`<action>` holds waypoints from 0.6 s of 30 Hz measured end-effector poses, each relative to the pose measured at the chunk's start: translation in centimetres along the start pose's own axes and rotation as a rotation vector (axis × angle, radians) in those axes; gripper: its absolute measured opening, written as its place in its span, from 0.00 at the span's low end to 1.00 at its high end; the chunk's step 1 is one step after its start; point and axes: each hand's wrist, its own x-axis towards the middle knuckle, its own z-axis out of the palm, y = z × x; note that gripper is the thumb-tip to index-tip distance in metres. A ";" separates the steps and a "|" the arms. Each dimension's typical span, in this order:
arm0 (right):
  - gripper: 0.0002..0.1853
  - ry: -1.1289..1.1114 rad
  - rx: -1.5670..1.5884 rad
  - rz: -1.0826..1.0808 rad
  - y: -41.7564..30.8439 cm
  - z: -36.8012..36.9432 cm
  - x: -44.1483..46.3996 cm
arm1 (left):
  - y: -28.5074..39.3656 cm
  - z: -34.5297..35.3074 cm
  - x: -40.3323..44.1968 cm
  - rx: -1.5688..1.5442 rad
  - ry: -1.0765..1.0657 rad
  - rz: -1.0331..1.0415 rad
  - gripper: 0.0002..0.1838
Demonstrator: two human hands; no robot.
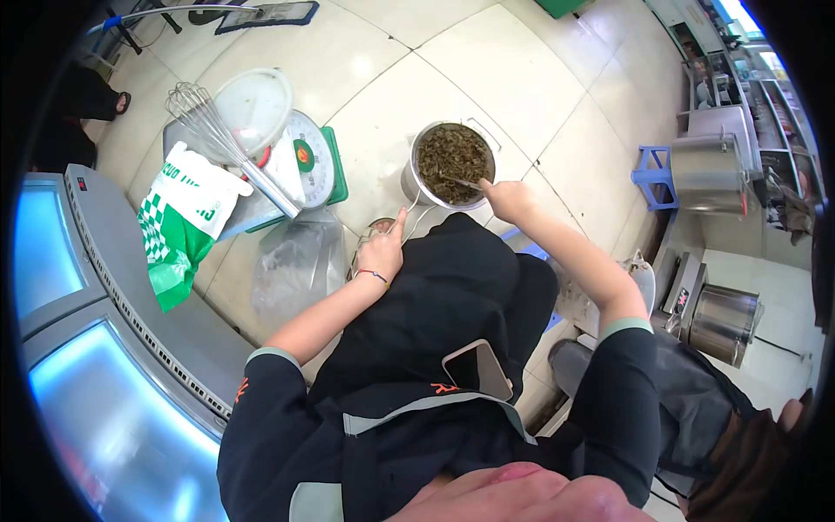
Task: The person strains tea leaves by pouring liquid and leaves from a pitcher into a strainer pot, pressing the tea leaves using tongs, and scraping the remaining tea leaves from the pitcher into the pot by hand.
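A round metal pot [407,184] stands on the tiled floor, filled with wet, dark green-brown leaves [452,155]. My right hand [511,203] is closed at the pot's right rim around a thin metal utensil [465,184], whose far end disappears among the leaves; its kind is unclear. On the near left side, my left hand [380,254] grips a thin metal handle [417,219] running up to the pot's rim, with the index finger stretched along it. A phone [478,370] rests on my apron [417,304].
To the left, a whisk [213,130] and a white lid [254,104] lie on a green dial scale [335,165]. Nearby are a green-and-white bag [187,217] and a clear plastic bag [300,261]. A blue stool [652,178] bears a large pot [709,174]. Another person's foot [122,103] shows upper left.
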 end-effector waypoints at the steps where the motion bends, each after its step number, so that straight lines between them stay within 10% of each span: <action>1: 0.18 0.036 0.004 0.031 0.1 0.1 0.8 | 0.0 0.0 0.1 0.010 -0.013 -0.001 0.36; 18: 0.22 0.030 0.006 0.095 -0.3 -0.1 0.2 | -0.3 0.3 -0.1 0.008 0.072 0.042 0.37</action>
